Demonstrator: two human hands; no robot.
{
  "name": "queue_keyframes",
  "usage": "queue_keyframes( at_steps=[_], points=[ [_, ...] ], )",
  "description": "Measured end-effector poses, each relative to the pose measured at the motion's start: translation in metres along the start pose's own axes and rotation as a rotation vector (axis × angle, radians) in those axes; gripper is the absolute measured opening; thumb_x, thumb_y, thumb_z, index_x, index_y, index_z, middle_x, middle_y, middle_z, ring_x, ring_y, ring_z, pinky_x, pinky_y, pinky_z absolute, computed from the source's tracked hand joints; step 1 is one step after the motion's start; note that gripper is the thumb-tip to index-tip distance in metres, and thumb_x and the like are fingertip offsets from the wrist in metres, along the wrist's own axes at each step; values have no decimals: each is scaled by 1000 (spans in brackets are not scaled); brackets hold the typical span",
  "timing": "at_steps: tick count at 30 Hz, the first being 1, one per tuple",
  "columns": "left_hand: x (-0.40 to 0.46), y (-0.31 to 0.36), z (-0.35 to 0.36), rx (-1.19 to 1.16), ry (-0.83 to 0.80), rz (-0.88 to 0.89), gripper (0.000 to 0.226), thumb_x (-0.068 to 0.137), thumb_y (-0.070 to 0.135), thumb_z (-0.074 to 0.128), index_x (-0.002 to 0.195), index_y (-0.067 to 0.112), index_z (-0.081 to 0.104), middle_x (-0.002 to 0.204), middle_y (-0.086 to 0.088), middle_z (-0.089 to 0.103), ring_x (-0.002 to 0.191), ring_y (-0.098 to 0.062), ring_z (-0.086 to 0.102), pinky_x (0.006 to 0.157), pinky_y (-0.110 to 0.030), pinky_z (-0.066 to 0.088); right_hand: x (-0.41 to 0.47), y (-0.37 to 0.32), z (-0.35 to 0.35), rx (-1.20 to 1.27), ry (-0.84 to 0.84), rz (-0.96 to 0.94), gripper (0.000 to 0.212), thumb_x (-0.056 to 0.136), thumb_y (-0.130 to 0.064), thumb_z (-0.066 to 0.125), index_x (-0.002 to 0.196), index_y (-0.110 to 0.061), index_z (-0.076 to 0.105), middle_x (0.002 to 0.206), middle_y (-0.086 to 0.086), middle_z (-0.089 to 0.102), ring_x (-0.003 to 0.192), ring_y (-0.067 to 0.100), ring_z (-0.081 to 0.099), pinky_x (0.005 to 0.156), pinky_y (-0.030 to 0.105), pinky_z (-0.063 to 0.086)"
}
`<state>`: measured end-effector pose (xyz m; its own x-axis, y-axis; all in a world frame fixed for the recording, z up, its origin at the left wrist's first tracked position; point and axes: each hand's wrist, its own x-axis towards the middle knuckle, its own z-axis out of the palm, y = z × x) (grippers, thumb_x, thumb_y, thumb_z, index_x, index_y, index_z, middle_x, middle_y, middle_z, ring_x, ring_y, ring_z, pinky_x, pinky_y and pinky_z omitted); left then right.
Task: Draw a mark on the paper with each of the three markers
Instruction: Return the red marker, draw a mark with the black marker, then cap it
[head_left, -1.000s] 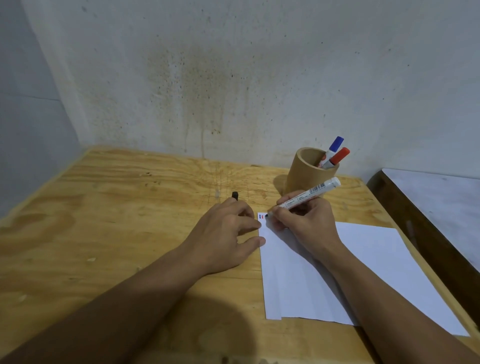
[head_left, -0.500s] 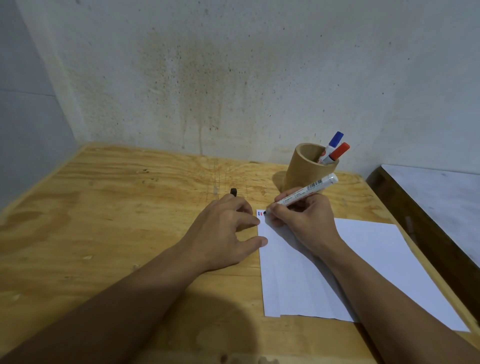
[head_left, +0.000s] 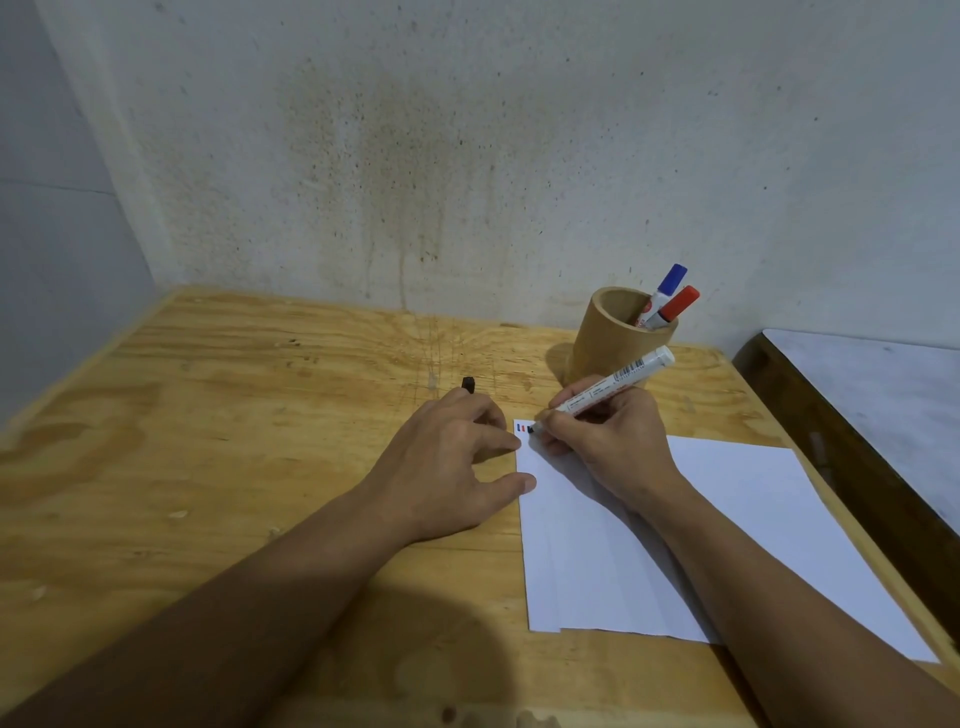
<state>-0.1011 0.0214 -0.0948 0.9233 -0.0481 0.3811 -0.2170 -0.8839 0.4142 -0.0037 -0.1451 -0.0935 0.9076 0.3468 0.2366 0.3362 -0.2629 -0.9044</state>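
Note:
My right hand (head_left: 608, 436) grips a white uncapped marker (head_left: 618, 379) with its black tip pressed on the top left corner of the white paper (head_left: 727, 525). Small blue and red marks (head_left: 520, 427) sit just left of the tip. My left hand (head_left: 452, 457) rests on the table at the paper's left edge, thumb and a fingertip touching the sheet, and holds a black cap (head_left: 468, 384) that sticks out beyond the fingers. A blue-capped marker (head_left: 667, 286) and a red-capped marker (head_left: 675, 307) stand in the wooden cup (head_left: 608, 338) behind my right hand.
The plywood table (head_left: 234, 441) meets a stained wall at the back and a grey wall at the left. A dark wooden ledge with a pale top (head_left: 872, 410) runs along the right side.
The marker tip has stayed at the paper's corner with only slight hand shifts, and a dark spot now shows by the red mark. The camera view has shifted slightly.

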Motion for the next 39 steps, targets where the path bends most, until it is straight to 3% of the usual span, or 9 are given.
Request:
queue_keyframes(
  at_steps=[5,10,13,17,21,25,30,35,39],
  points=[
    [-1,1,-1,-16,4,0,47,74,54,63,107,21,71,105,8,62,98,-9,51,84,-35,47,-2,-1,1,72,52,-10,5,77,-4,75,81,-5,72,79,10,73,78,20,73,69,33,62],
    [13,-5,-4,-198,316,-134,31,75,21,75,105,13,66,103,2,55,94,-15,54,79,-26,48,-3,-4,-2,215,114,-4,15,80,0,74,90,6,64,74,17,67,63,16,66,60,27,57],
    [27,-14,-4,-215,255,-266,38,81,10,70,117,15,62,108,2,50,95,-13,52,81,-18,43,-3,-6,-1,239,109,-18,17,80,2,74,90,9,62,74,20,67,61,17,66,58,27,57],
    [36,-19,-3,-347,265,-391,16,79,2,69,89,14,73,86,-2,66,71,-3,56,62,-4,41,-5,-8,-2,404,124,7,12,82,10,68,91,12,60,78,21,69,69,24,70,64,35,62],
    [41,-19,-9,-915,274,-561,15,77,-8,68,81,6,69,78,-13,70,69,-20,68,69,-28,59,-7,-10,-6,577,112,34,6,85,13,63,90,10,63,76,24,70,67,30,70,67,37,63],
    [37,-24,-18,-1228,210,-558,15,77,-15,64,88,-6,66,78,-23,70,66,-25,72,68,-32,61,-6,-15,-4,631,75,43,14,83,10,68,95,12,62,79,24,71,66,29,72,66,36,62],
    [37,-27,-18,-1247,127,-544,14,76,-16,63,86,-6,66,72,-20,72,64,-25,72,66,-32,62,-4,-15,0,600,83,22,19,79,6,73,93,18,66,61,10,67,56,17,64,61,32,59],
    [35,-23,-19,-1210,79,-512,14,76,-14,65,84,-2,68,73,-21,73,65,-27,72,67,-35,62,-7,-16,-1,562,56,23,15,77,1,76,89,9,70,65,12,70,57,17,67,58,30,60],
    [35,-20,-19,-1180,74,-490,13,75,-11,67,83,-1,69,73,-21,73,65,-28,72,67,-36,62,-8,-18,-3,523,28,14,33,69,-13,80,92,9,71,72,18,70,59,22,67,58,31,60]
  ],
)
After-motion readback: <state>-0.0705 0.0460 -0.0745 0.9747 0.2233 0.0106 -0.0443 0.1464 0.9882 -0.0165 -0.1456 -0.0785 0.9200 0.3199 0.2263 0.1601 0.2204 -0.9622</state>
